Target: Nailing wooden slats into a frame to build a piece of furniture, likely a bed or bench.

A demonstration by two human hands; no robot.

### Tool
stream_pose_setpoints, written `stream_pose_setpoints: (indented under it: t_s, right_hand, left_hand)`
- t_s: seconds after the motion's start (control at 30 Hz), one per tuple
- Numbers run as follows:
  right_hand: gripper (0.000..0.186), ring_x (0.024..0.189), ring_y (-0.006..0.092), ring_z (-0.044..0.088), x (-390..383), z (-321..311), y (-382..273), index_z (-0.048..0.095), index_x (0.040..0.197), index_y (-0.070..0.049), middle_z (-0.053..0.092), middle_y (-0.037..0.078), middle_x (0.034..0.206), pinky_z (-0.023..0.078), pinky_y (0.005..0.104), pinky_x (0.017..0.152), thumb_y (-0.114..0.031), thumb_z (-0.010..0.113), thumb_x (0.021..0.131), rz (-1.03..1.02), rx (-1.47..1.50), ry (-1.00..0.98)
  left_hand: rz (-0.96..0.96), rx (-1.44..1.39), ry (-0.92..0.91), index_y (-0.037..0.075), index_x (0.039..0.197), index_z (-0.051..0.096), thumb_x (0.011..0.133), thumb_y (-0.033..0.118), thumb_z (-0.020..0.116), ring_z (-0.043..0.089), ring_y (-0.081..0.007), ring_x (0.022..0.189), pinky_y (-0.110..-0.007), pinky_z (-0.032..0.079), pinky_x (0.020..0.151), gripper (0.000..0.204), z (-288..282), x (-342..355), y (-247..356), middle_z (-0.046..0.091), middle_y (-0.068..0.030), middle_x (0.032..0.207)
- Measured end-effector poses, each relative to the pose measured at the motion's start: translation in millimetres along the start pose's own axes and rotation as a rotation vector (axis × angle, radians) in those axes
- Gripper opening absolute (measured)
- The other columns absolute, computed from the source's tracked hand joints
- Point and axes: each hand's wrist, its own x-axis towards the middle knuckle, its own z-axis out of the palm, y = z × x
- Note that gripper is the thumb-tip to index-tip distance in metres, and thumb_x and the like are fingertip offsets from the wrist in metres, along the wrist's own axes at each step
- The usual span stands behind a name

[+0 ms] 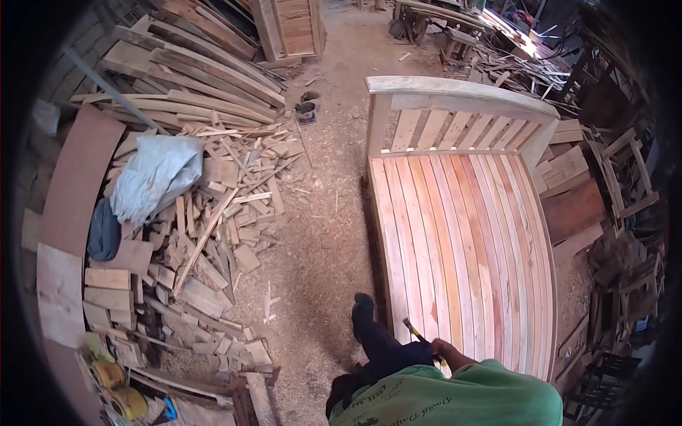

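Note:
My right hand [442, 347] is closed around a slim yellow-and-black tool [414, 331] at the near left part of a wooden bed. One end of the tool points up and to the left past my fingers; its exact kind is too small to tell. Beneath and beyond the hand spreads the bed's slatted top [462, 241], made of long pale and reddish boards laid side by side. At its far end stands a headboard [462, 86] with a curved top rail and upright slats. My left hand does not show.
Left of the sawdust-covered floor [312, 234] lies a heap of wood offcuts [220, 213] with a pale plastic sack [158, 174] on it. Long planks [206, 71] are stacked beyond. A small bucket [306, 112] stands farther off. Wooden frames [629, 174] lean at the right.

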Motion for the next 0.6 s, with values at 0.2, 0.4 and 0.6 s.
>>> stream_pose_setpoints:
  t_s: [0.2,0.4,0.6]
  right_hand:
    - [0.016,0.048,0.0172,0.056,-11.2,-39.0,-229.7,0.07,0.091,-0.004,0.058,0.006,0.059,0.04,0.0354,0.041,-0.019,0.065,0.089,0.164,-0.136,0.124]
    - [0.03,0.047,0.0173,0.056,-20.7,-65.4,-337.3,0.063,0.068,-0.002,0.056,0.006,0.055,0.043,0.0345,0.043,-0.028,0.068,0.084,0.015,-0.163,0.322]
    - [0.026,0.05,0.0159,0.055,1.8,-60.8,-359.5,0.065,0.07,-0.002,0.057,0.006,0.056,0.042,0.0353,0.045,-0.024,0.067,0.084,0.032,-0.206,0.413]
  left_hand:
    - [-0.004,0.031,-0.2,0.006,0.135,0.06,0.1,0.021,0.056,0.06,-0.0314,0.119,-0.045,0.047,0.104,0.038,24.7,60.8,72.2,0.065,-0.0189,0.125]
    - [-0.006,0.102,-0.372,0.003,0.135,0.058,0.101,0.021,0.056,0.058,-0.0307,0.122,-0.043,0.046,0.104,0.039,52.5,126.0,119.5,0.064,-0.0192,0.128]
    - [-0.05,0.203,-0.513,0.001,0.136,0.057,0.102,0.021,0.055,0.057,-0.0299,0.125,-0.042,0.046,0.103,0.04,41.4,179.2,136.6,0.063,-0.0196,0.13]
